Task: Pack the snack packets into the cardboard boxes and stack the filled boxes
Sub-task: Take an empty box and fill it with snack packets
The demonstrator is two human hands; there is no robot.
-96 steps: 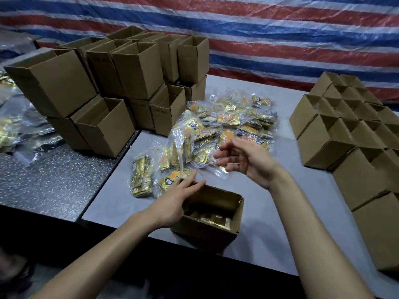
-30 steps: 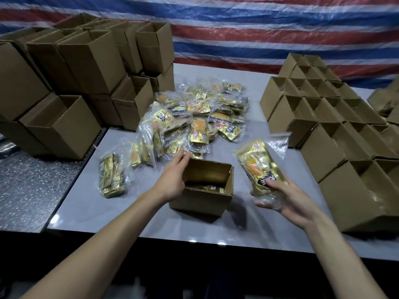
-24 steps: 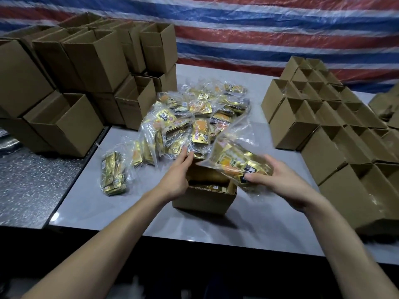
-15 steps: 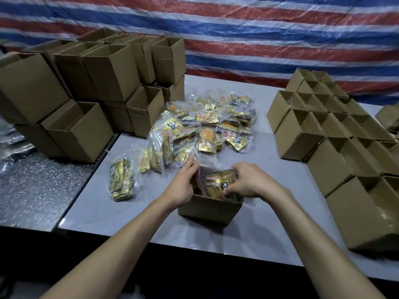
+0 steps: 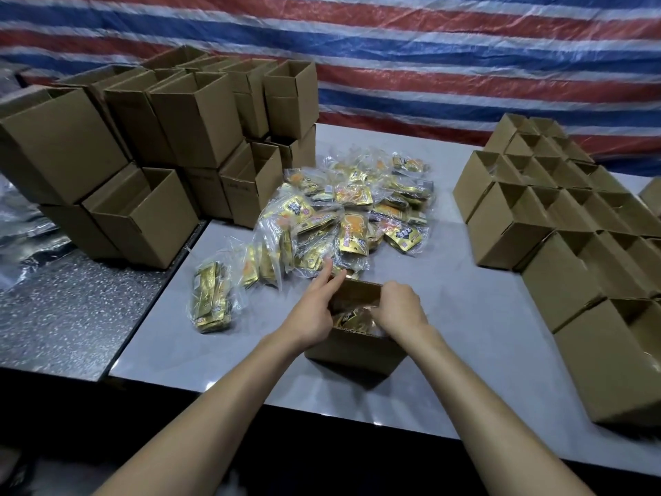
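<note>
Cardboard box [image 5: 357, 352] clamped at its left wall by my left hand [image 5: 314, 311]; right hand [image 5: 400, 309] dips inside onto a snack packet [image 5: 352, 319]; whether it grips, I cannot tell.

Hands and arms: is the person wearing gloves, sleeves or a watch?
No. The left hand and right hand are bare: no gloves, rings or watch show. Both forearms are bare too, with no sleeve in view as far as the picture's edge.
</note>
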